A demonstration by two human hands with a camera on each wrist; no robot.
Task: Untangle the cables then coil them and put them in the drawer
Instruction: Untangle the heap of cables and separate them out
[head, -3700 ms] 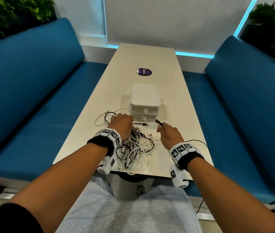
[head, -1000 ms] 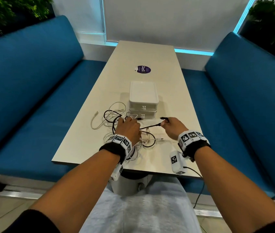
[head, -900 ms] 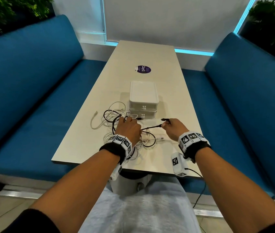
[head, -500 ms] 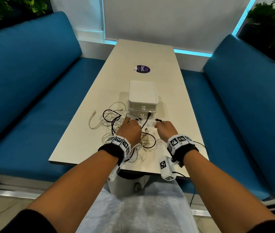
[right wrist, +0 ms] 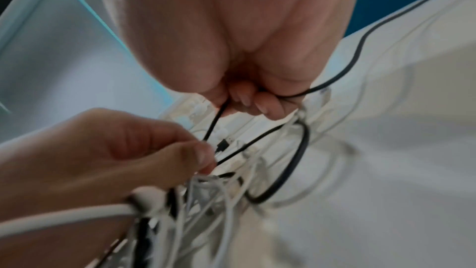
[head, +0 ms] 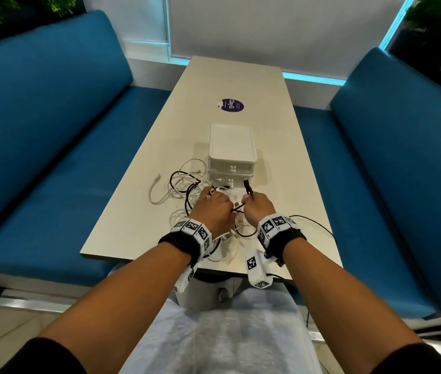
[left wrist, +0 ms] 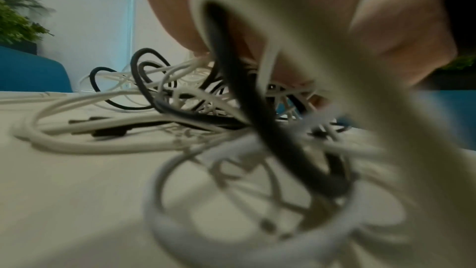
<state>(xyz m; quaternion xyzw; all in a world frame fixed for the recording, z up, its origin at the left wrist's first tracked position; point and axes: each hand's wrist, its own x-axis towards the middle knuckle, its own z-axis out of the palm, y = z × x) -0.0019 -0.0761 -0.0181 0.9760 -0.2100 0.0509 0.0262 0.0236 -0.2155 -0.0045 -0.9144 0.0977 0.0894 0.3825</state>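
A tangle of white and black cables lies on the near end of the table, in front of a white two-drawer box whose drawers are closed. My left hand sits on the tangle and pinches a black cable between thumb and fingers. My right hand grips the same black cable; its plug end sticks up past the fist toward the box. The two hands are close together. In the left wrist view, blurred cable loops fill the frame.
Blue benches run along both sides of the table. A purple round sticker lies beyond the box. A thin black wrist-camera lead trails off the table's right edge. A loose white cable end lies at the left.
My right hand has moved left toward my left hand, so the stretched black cable between them has gone short. The plug end now points up toward the drawer box.
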